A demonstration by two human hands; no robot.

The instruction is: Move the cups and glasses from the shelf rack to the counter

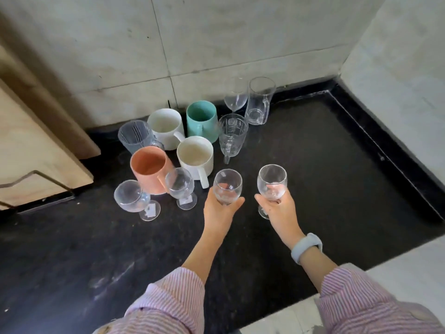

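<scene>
Both hands loaded at frame centre: left hand (222, 208) wraps the bowl of a wine glass (227, 186), right hand (277, 206) cups a second wine glass (272, 182), foot seemingly at or just above the black worktop (337, 177). Neither released yet. Beyond, mid-frame, two stemmed glasses (179, 184), four mugs (195, 153) and several clear glasses already parked. Shelf rack not visible, so remaining count unknown; looks late-stage.

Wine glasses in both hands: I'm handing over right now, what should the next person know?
Left hand grips a wine glass by the bowl; right hand grips another wine glass, its foot at or near the counter.
Already set down: two stemmed glasses, four mugs, the taller glassware behind.
Left: stand these two beside the group. The rack is out of view, so check it.
</scene>
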